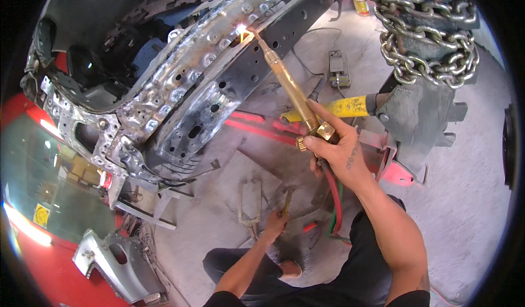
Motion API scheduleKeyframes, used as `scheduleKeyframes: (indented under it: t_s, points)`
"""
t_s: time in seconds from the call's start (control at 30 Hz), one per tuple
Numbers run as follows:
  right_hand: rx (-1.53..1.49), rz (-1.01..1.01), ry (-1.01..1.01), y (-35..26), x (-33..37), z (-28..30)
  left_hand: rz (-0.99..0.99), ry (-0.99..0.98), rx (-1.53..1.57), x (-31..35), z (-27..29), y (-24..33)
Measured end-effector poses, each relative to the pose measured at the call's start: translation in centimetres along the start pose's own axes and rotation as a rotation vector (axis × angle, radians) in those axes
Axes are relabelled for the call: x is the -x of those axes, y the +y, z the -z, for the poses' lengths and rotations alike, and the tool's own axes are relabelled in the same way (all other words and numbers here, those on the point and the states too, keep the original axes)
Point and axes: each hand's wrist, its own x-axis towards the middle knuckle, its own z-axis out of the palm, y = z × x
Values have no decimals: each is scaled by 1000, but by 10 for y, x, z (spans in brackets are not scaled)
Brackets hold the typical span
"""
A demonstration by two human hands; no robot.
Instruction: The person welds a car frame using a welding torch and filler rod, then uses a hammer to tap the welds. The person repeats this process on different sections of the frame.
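Note:
My right hand [345, 149] grips a brass gas torch [286, 85] near its valve knobs. The torch points up and to the left, and a bright glow shows at its tip, against the seam of a bare-metal car body rail [164, 91]. Red and green hoses [331, 197] hang from the torch's rear end. Lower down, near my knee, my left hand [275, 226] is closed round the handle of what looks like a small hammer [287, 199], held low above the floor.
A yellow hydraulic ram [342, 108] and a grey steel post wrapped in heavy chains [429, 50] stand at the right. Red beams [262, 129] run under the rail. A grey pedal-like box [338, 66] lies on the floor. A silver body panel [117, 263] rests by a red car at the left.

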Motion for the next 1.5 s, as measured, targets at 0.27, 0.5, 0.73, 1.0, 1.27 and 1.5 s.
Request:
scheduleKeyframes:
  t_s: [0.27, 0.5, 0.73, 1.0, 1.27, 1.5]
  points:
    - [-82, -36, -9, 4, -1, -4, -696, 423, -212, 88, 116, 191]
    - [-90, 54, -3, 8, 0, 6, -637, 562, -280, 118, 173, 296]
    - [-157, 8, -26, 0, 2, 3, -731, 504, 37, 100, 210, 321]
    - [-126, 25, -46, 6, 0, 6, -747, 338, 192, 89, 209, 339]
    - [-106, 14, -52, 2, 3, 5, -831, 561, -148, 61, 231, 364]
    - [-89, 27, -18, 0, 4, 9, -975, 863, -653, 49, 246, 405]
